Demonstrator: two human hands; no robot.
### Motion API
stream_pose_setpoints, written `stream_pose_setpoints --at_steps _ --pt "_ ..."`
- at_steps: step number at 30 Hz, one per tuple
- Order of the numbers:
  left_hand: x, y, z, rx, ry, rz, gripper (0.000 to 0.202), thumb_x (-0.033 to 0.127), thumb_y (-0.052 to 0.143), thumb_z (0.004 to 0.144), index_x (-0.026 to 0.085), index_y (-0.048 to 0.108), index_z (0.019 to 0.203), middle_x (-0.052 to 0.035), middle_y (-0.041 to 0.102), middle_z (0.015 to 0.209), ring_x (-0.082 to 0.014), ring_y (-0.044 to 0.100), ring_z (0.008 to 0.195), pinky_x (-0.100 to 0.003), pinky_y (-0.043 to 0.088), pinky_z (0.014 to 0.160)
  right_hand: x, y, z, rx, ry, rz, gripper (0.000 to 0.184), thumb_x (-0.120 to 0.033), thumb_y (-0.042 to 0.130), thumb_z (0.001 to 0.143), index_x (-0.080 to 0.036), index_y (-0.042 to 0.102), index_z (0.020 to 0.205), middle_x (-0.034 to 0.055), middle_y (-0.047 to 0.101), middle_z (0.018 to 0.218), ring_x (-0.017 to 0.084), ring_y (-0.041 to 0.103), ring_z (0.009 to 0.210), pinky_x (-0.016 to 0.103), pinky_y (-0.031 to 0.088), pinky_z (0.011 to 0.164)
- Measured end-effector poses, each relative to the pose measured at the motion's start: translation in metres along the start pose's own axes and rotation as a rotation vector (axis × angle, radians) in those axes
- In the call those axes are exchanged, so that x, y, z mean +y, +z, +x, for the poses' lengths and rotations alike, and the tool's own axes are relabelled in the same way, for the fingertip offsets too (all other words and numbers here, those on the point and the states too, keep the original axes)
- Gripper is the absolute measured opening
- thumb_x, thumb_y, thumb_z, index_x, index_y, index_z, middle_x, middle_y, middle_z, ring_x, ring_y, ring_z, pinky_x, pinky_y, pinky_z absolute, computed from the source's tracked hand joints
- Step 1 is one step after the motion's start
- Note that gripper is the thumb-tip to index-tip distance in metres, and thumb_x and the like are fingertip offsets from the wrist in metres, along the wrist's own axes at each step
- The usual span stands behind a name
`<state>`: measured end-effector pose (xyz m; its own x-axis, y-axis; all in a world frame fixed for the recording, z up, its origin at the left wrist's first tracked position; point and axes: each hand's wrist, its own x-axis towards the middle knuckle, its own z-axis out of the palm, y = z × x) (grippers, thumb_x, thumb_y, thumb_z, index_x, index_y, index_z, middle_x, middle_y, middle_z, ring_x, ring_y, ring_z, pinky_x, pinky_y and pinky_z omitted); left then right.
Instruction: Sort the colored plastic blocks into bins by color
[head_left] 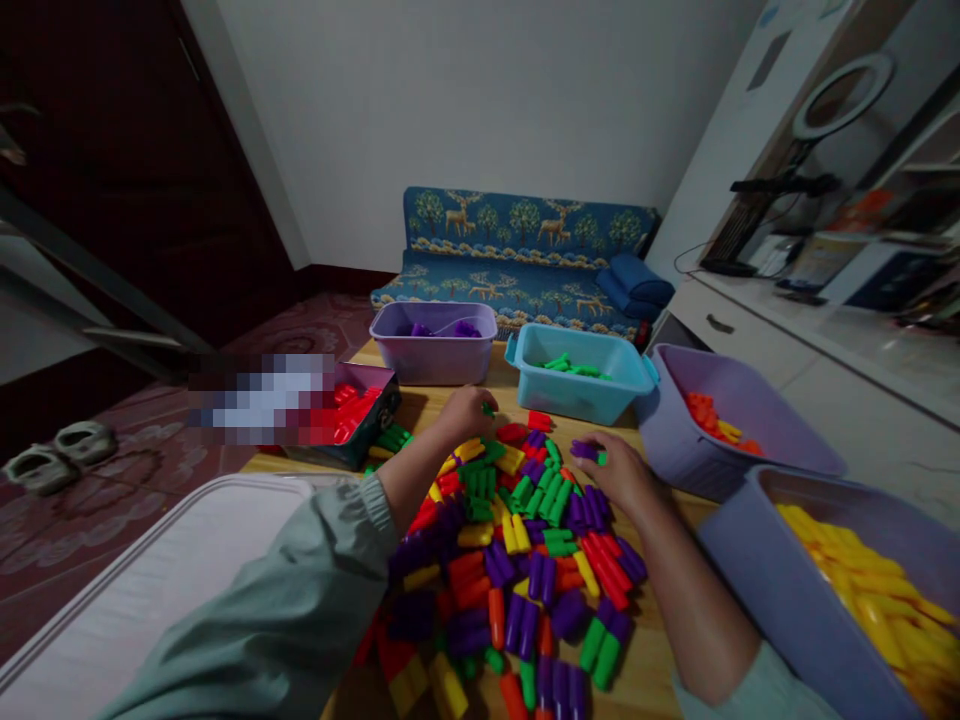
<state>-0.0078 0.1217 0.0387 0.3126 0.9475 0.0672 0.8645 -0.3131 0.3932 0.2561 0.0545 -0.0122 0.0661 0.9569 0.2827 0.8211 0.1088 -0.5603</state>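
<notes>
A heap of plastic building pieces, rounded rods joined side by side in red, green, yellow, purple and orange, covers the wooden table. My left hand is over the far edge of the heap, its fingers closed on a small green piece that shows only in part. At the heap's far right, my right hand pinches a purple piece, with a bit of green showing by its fingertips. Just beyond the hands stands a light blue bin with green pieces inside.
A purple bin with purple pieces stands behind the heap. Two more bins line the right side, one with orange pieces, one with yellow pieces. At left are a dark box of red pieces and a pale lid-like surface.
</notes>
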Motion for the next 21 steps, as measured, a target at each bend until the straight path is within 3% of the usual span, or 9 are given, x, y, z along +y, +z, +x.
stream_pose_setpoints --at_steps 5,10,12,15,21 --pt "0.031 -0.013 -0.048 0.085 0.074 -0.229 0.035 0.014 0.06 0.075 0.017 0.072 0.107 -0.0065 0.072 0.103 -0.0203 0.064 0.096 -0.027 0.047 0.088 -0.05 0.0 -0.012 0.008 -0.024 0.38 0.028 -0.022 0.067 0.067 -0.02 0.064 0.095 0.0043 0.071 0.094 0.02 0.066 0.086 0.036 0.052 0.083" --pt "0.044 0.01 -0.105 0.16 0.069 -0.359 0.033 0.017 0.061 0.078 0.017 0.071 0.109 -0.0094 0.069 0.11 -0.0217 0.062 0.103 -0.03 0.046 0.093 -0.093 0.017 -0.049 -0.045 -0.031 0.448 0.035 -0.02 0.064 0.07 -0.021 0.063 0.106 0.0077 0.067 0.109 0.021 0.064 0.096 0.032 0.055 0.074" --pt "0.043 0.021 -0.121 0.201 0.085 -0.359 0.032 0.015 0.06 0.078 0.017 0.07 0.108 -0.0092 0.069 0.109 -0.0211 0.062 0.102 -0.03 0.046 0.093 -0.097 0.023 -0.064 -0.046 -0.04 0.391 0.032 -0.02 0.061 0.073 -0.021 0.064 0.105 0.0083 0.066 0.108 0.022 0.063 0.097 0.033 0.055 0.072" --pt "0.039 0.032 -0.134 0.246 0.094 -0.36 0.034 0.011 0.059 0.076 0.018 0.07 0.108 -0.0073 0.069 0.108 -0.0199 0.061 0.104 -0.03 0.045 0.095 -0.097 0.028 -0.078 -0.042 -0.092 0.32 0.025 -0.018 0.06 0.074 -0.021 0.067 0.098 0.007 0.067 0.101 0.021 0.063 0.096 0.036 0.053 0.083" --pt "0.023 0.042 -0.136 0.214 0.087 -0.406 0.038 0.01 0.06 0.074 0.021 0.069 0.11 -0.0061 0.069 0.11 -0.0207 0.06 0.107 -0.032 0.045 0.098 -0.096 0.033 -0.082 -0.055 -0.158 0.218 0.028 -0.016 0.061 0.075 -0.022 0.067 0.102 0.0057 0.066 0.104 0.021 0.062 0.099 0.036 0.049 0.091"
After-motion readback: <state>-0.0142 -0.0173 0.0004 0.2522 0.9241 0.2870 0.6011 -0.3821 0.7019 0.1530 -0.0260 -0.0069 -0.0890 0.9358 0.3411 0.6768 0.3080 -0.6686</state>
